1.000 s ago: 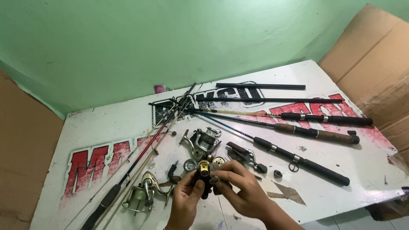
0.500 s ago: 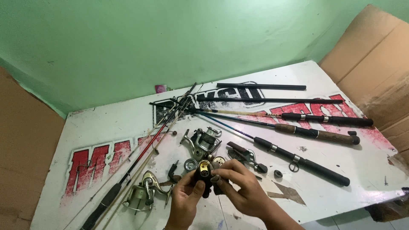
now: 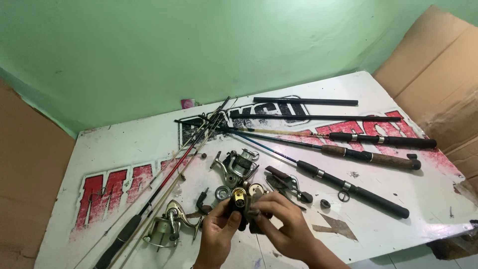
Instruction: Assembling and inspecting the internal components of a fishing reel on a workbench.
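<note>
Both hands pinch one black-and-gold reel [image 3: 239, 206] above the board [image 3: 99, 149]: left hand [image 3: 219, 234] underneath, right hand [image 3: 279, 224] over it. Rods [image 3: 348, 187] lie beyond.

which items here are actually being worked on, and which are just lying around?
In hand:
- left hand
- right hand
- black-and-gold reel part, held by both

Lying about:
- silver spinning reel
- gold reel
- cork-handled rod
- black rod
- small round spool
</note>
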